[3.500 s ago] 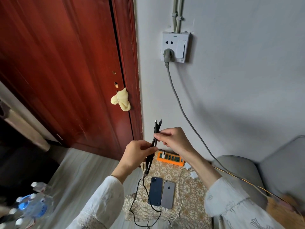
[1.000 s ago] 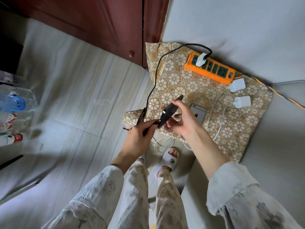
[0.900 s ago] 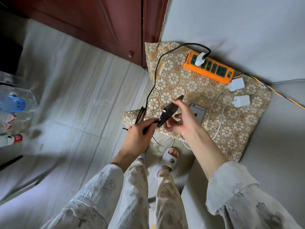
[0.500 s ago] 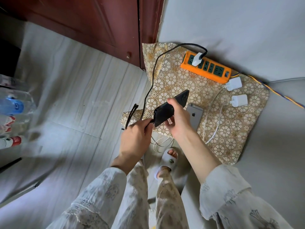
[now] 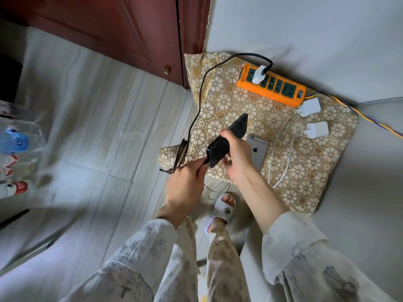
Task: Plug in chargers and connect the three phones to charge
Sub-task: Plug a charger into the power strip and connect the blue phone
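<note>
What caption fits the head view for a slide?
Right hand holds dark phone; left hand brings black cable to it.

A gold cloth (image 5: 237, 105) printed with cream flower rings carries an orange power strip (image 5: 271, 88) with dark green sockets along its far edge. White chargers (image 5: 317, 129) lie near the right edge, beside a grey phone (image 5: 258, 150). A black cable (image 5: 197, 105) crosses the left edge. The raised phone (image 5: 226, 141) is black.
</note>
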`<state>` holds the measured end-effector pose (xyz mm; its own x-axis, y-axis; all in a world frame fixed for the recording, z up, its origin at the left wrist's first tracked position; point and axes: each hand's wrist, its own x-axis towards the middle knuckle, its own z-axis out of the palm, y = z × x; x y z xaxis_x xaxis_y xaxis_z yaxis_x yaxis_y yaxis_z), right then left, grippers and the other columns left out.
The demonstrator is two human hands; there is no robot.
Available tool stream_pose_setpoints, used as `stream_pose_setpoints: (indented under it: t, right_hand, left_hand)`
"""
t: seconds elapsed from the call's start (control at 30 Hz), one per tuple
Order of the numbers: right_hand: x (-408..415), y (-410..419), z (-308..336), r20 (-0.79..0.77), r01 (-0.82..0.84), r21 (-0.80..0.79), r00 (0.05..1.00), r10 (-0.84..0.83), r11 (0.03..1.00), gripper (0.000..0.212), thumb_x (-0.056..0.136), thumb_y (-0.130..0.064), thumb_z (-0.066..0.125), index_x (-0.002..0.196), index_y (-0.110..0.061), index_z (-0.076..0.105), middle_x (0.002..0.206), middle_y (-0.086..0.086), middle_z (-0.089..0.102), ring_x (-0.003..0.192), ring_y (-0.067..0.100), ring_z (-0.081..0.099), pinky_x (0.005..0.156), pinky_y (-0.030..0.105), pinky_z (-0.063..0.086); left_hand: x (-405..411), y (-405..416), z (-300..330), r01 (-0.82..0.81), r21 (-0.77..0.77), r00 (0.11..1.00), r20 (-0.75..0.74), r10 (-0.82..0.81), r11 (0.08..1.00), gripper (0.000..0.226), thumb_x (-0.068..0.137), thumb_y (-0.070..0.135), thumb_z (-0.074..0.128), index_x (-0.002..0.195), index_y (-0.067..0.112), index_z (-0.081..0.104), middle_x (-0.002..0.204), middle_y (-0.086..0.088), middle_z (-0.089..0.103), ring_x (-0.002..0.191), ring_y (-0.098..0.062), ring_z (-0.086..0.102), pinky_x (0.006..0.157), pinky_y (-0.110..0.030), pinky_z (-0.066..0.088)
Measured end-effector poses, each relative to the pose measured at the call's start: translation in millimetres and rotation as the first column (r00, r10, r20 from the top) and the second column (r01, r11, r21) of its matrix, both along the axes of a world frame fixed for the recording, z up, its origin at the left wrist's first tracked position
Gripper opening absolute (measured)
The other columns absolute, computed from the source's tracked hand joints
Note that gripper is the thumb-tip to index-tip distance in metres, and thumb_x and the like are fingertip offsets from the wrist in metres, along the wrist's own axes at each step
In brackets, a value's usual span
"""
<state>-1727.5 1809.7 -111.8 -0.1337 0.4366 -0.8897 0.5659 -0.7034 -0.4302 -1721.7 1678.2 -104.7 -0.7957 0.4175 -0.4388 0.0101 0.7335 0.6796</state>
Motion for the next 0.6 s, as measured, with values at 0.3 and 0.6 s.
stream_pose_setpoints:
  t: [0.3, 0.6]
  right_hand:
    - [-18, -17, -44, 0.227, -0.397, 0.295, 0.913, 0.34, 0.869, 0.072, 0.063, -0.032, 0.073, 0.122, -0.012, 0.039, 0.13, 0.015, 0.032, 0.116, 0.032, 0.037, 0.082, 0.029, 0.044]
    - [-22, -29, -74, 0.533, -0.682, 0.402, 0.717, 0.449, 0.611, 0.104, 0.061, -0.043, 0.076, 0.14, -0.007, 0.019, 0.132, 0.022, 0.026, 0.118, 0.04, 0.03, 0.091, 0.046, 0.04]
  left_hand:
    - [-11, -58, -43, 0.305, -0.386, 0.952, 0.158, -0.263, 0.871, 0.021, 0.091, 0.026, 0.045, 0.103, 0.018, 0.061, 0.115, -0.006, 0.064, 0.106, -0.028, 0.059, 0.092, -0.034, 0.036]
    - [-20, -63, -80, 0.343, -0.38, 0.931, 0.261, -0.257, 0.859, 0.037, 0.086, 0.009, 0.042, 0.122, 0.016, 0.044, 0.126, -0.008, 0.056, 0.107, -0.03, 0.058, 0.091, -0.038, 0.038]
